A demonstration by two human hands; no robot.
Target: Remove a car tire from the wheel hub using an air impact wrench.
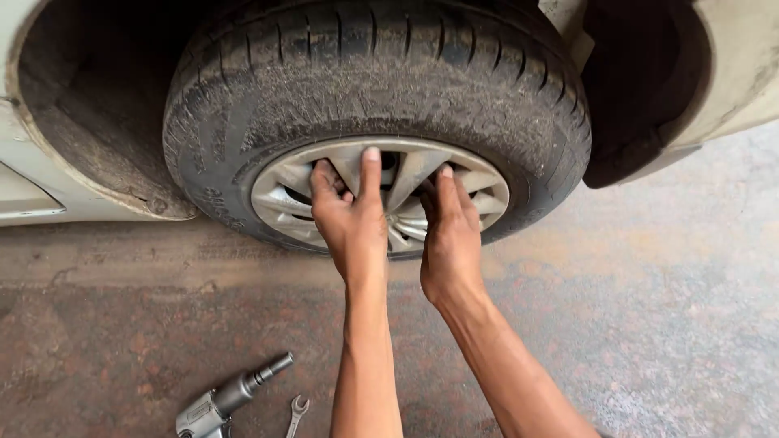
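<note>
No package or sign shows here; the only lettering is raised moulding on the sidewall of the worn black rubber tyre [454, 89], low on its left curve and too dusty to make out. The tyre sits in the wheel arch of a pale, dirt-streaked car body [24, 186], turned so that its tread faces the camera.

Inside the tyre lies the silver multi-spoke plastic wheel cover [280, 195], grey with dust. Both hands are on it. The left hand [350, 219] rests against the middle of the cover with its fingers [371, 170] stretched up along a spoke and its other fingertips hooked into the gaps beside it. The right hand [450, 231] sits just beside it, to the right of centre, fingers curled into the openings between spokes (how firmly either hand pulls cannot be told). So the cover lies directly under both palms, caught by the fingertips rather than wrapped in a fist.

On the reddish, stained concrete floor [649, 324], well apart from the hands at the lower left, lie a grey metal impact wrench [223, 401] and, just to its right, a small steel open-ended spanner [297, 412].
</note>
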